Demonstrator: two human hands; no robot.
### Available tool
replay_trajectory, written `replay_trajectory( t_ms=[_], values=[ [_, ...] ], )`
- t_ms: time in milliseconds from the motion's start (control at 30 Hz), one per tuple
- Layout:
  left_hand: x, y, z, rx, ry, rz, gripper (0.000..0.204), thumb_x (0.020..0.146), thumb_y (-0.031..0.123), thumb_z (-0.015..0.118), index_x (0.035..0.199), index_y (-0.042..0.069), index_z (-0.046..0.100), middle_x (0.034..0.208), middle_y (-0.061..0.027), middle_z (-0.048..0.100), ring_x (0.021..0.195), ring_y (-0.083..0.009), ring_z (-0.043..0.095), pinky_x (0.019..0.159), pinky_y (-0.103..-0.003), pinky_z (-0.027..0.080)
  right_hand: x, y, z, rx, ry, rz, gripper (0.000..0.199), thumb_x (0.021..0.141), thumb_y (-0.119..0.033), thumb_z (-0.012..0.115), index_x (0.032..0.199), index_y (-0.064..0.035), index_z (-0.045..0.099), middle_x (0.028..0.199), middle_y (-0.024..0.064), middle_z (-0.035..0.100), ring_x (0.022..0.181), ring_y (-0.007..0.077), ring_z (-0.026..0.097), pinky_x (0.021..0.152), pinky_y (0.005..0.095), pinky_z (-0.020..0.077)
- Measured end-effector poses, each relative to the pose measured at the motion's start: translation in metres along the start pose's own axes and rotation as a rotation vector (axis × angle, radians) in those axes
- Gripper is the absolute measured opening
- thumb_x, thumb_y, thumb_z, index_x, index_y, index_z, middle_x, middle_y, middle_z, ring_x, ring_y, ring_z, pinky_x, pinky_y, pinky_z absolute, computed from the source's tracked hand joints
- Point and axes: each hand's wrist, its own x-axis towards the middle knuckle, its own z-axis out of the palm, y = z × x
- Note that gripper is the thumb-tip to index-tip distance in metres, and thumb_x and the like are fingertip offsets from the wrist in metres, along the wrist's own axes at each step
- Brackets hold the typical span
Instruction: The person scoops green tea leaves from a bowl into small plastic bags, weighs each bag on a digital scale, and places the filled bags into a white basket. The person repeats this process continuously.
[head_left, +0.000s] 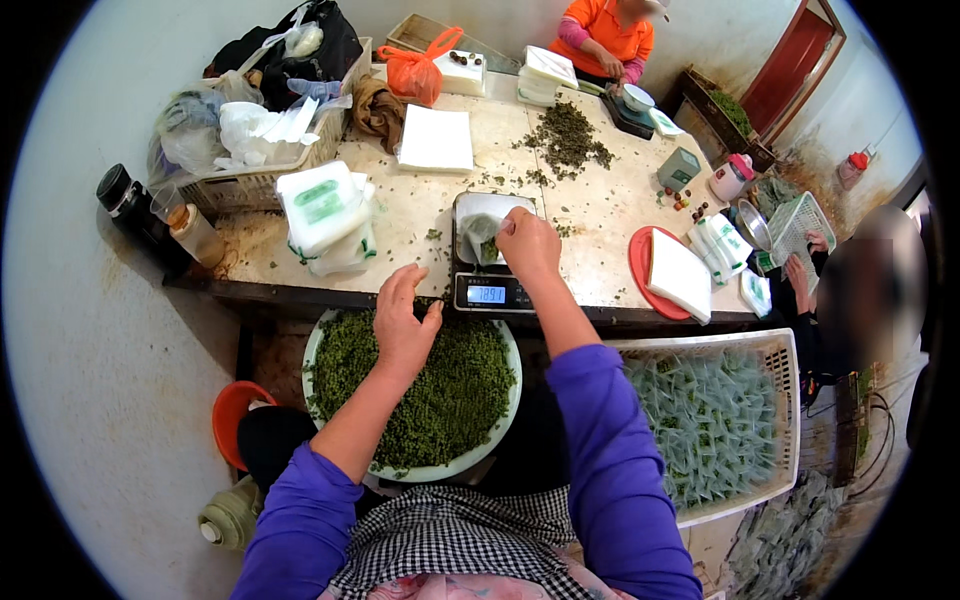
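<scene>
- My right hand (530, 243) has its fingers bunched at the right edge of a small clear plastic bag (478, 230); I cannot tell whether they pinch it.
- That bag, partly filled with green buds, sits on the digital scale (465, 205), just left of my right fingers.
- My left hand (405, 325) is empty, fingers loosely curved and thumb apart, just left of the scale's lit display (487, 294).
- Below my left hand is a round basin (309, 372) heaped with green buds (450, 400).
- Right of and below my right hand, a white plastic crate (789, 410) holds many filled bags (700, 420).
</scene>
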Motion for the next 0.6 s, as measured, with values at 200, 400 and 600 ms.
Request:
replay_trajectory(
  t_ms=[200,400,600],
  values=[
    [-0.047,0.032,-0.035,-0.013,-0.246,0.033,0.077,0.069,0.01,0.081,0.137,0.011,0.046,0.127,-0.0168,0.059,0.116,-0.0359,0.058,0.095,-0.043,0.049,-0.079,-0.051,-0.088,0.041,-0.609,-0.356,0.014,0.082,-0.022,0.061,0.083,-0.0094,0.066,0.079,0.0123,0.069,0.079,0.0332,0.067,0.071,0.0435,0.0526],
    [-0.118,0.019,-0.038,-0.452,-0.383,-0.321,0.048,0.073,0.006,0.078,0.117,0.007,0.059,0.101,-0.0113,0.069,0.093,-0.0236,0.069,0.08,-0.034,0.053,-0.097,-0.02,-0.05,0.682,-0.449,-0.082,0.023,0.089,-0.028,0.065,0.088,-0.0046,0.068,0.079,0.0115,0.068,0.075,0.0289,0.066,0.067,0.0385,0.051],
    [-0.128,0.023,-0.05,-0.491,-0.328,-0.346,0.042,0.075,0.007,0.079,0.111,0.004,0.058,0.099,-0.0083,0.068,0.092,-0.0169,0.067,0.08,-0.031,0.052,-0.077,0.007,0.045,-0.025,0.263,-0.206,0.022,0.079,-0.029,0.074,0.084,-0.0115,0.062,0.082,0.0052,0.063,0.076,0.0269,0.062,0.071,0.0398,0.0401]
  ],
)
